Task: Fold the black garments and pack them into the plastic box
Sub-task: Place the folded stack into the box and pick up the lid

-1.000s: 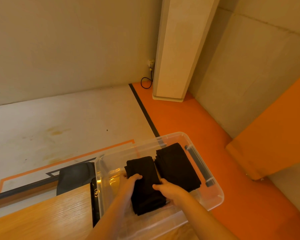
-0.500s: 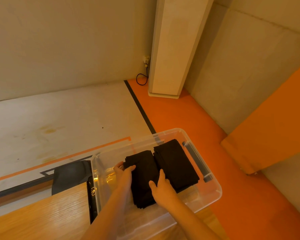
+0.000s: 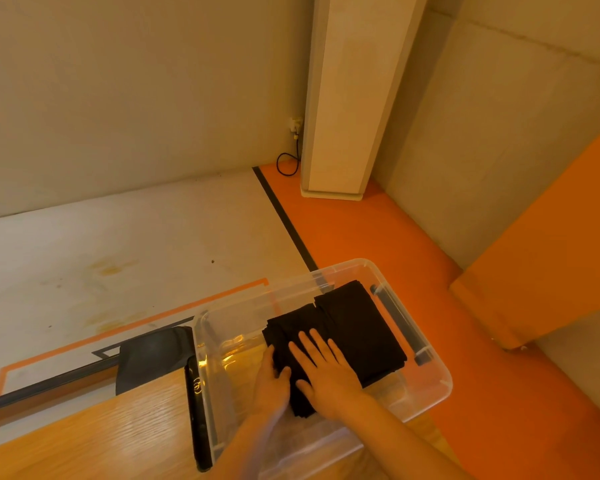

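Right hand [image 3: 326, 372] lies flat, fingers spread, pressing the near black garment stack [image 3: 286, 332] inside the plastic box [image 3: 354, 264]; left hand [image 3: 269, 382], fingers straight, rests against its left edge.

Left stack [image 3: 282, 336] lies beside right stack [image 3: 361, 327] in box [image 3: 443, 380].

No readable text or numbers, small gold emblem [image 3: 196, 381] on black bar [image 3: 199, 427] — too blurred to read

Beige walls [image 3: 118, 81], pale column [image 3: 343, 98] in corner, orange floor [image 3: 378, 237], wooden table [image 3: 101, 438], warm light.
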Available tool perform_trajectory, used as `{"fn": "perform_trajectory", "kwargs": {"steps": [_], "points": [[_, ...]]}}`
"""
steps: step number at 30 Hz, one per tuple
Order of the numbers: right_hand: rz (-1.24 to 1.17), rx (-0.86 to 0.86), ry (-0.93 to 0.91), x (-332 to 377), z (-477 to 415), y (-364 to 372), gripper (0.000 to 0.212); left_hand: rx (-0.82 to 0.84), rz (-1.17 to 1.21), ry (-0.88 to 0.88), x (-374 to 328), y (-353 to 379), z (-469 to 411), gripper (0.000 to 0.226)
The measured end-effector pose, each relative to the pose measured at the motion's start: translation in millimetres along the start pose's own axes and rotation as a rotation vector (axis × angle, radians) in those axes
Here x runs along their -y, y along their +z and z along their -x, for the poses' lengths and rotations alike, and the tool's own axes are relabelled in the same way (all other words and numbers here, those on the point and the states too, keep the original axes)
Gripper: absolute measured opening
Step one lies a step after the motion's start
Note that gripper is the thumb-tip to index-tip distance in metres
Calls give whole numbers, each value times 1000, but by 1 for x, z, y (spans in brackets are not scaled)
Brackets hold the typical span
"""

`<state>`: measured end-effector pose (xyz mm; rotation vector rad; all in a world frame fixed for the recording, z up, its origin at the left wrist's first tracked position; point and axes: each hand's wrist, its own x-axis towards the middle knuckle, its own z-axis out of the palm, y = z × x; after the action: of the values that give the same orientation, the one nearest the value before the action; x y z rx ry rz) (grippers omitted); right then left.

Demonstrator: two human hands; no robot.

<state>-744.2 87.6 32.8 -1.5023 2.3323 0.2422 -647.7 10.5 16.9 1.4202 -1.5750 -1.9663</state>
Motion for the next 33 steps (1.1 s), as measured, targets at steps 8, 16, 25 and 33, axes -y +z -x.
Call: {"fn": "perform_trajectory", "kwargs": {"steps": [8,16,25,33], "points": [[39,-3,-24,12,3,-13,64,162,-399,227,-5,-9,8,61],[-151,-468,2,-12,30,-36,51,-310,-1111,730,-23,-59,39,58],[-187,-278,599,-80,46,-49,70,-438,-993,443,-16,-90,59,76],[-125,-244,584,-54,44,-44,67,-418,-921,336,-17,-102,72,67]]}}
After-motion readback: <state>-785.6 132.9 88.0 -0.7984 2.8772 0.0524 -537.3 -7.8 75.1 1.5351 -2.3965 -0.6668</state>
